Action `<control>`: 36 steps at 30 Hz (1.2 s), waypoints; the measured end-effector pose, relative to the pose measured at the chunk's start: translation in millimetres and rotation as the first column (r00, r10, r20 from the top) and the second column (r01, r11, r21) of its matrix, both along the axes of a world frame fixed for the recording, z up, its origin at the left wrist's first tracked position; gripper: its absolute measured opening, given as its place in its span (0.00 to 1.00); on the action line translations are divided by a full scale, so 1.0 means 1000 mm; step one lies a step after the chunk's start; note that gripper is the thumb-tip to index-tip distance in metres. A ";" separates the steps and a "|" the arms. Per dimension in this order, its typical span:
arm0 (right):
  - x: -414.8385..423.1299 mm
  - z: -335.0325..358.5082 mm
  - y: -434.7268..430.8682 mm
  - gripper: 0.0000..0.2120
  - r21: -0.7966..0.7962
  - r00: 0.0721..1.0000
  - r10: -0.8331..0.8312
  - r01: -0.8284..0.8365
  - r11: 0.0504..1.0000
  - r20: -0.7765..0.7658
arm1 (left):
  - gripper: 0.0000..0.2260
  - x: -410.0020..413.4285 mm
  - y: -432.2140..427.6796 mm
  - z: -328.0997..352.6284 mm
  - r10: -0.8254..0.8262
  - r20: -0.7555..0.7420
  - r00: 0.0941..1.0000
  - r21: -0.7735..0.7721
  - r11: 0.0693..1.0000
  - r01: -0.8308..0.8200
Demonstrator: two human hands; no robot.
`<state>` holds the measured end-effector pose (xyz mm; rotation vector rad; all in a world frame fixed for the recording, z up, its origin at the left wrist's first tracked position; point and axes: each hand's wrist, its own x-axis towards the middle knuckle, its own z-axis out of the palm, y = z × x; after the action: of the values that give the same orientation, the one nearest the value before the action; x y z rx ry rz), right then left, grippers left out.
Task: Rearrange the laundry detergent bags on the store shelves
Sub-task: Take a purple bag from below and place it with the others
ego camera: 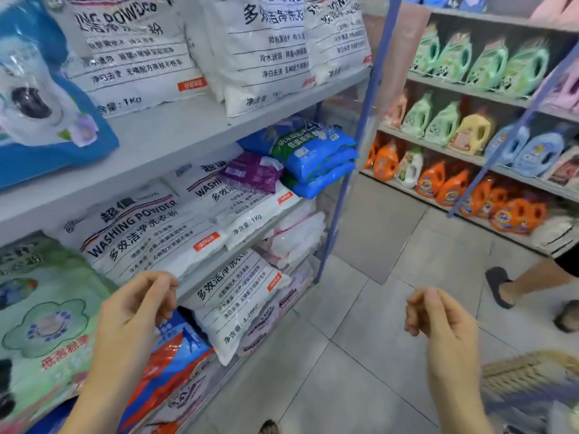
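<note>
While both hands hang empty, the rearranging reads as roughly mid-way; that is a judgement only.

Head view. Left hand (138, 308): fingers loosely curled, tips just at the front edge of a white powder bag (141, 236) on the middle level of the shelves (188, 130). Contact can't be resolved and no grip is seen. Right hand (438, 317): loosely curled over the floor (360, 355), holding nothing.

Apparently done: upright white bags (125, 51) stand in a row on the top level.

Apparently left: a purple bag (253, 170) lies askew across a second flat white bag, beside a leaning stack of blue bags (319, 158). On the lower level a tilted large white bag (238, 308) overhangs the edge, with a red-and-blue bag (169, 355) just beside it.
</note>
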<state>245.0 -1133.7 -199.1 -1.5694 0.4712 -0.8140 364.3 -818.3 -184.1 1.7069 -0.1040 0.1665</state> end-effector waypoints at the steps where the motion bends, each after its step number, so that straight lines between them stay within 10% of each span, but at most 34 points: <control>1: 0.017 -0.002 -0.006 0.18 0.005 1.000 0.013 -0.013 1.000 -0.003 | 0.11 0.011 -0.006 0.003 0.002 0.005 1.000 0.001 1.000 -0.002; 14: 0.257 -0.019 -0.042 0.16 -0.260 0.891 0.396 -0.446 0.857 -0.223 | 0.12 0.078 -0.042 0.002 0.307 -0.044 0.951 0.009 0.952 -0.307; 20: 0.370 -0.040 -0.035 0.03 -0.553 0.750 0.481 -0.661 0.508 -0.454 | 0.13 0.079 -0.070 -0.009 0.474 -0.024 0.880 0.017 0.880 -0.474; 26: 0.433 -0.061 -0.023 0.20 -0.760 0.715 0.393 -0.648 0.059 -0.579 | 0.11 0.064 -0.090 -0.017 0.611 0.013 0.792 0.077 0.789 -0.610; 36: 0.451 -0.066 -0.001 0.18 -0.858 0.837 0.195 -0.486 -0.166 -0.512 | 0.14 0.034 -0.102 -0.014 0.734 0.037 0.678 0.120 0.670 -0.733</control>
<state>695.9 -1134.5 -264.7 -3.0634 -0.7697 -0.4424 398.6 -920.2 -198.2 1.7903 0.6235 0.7694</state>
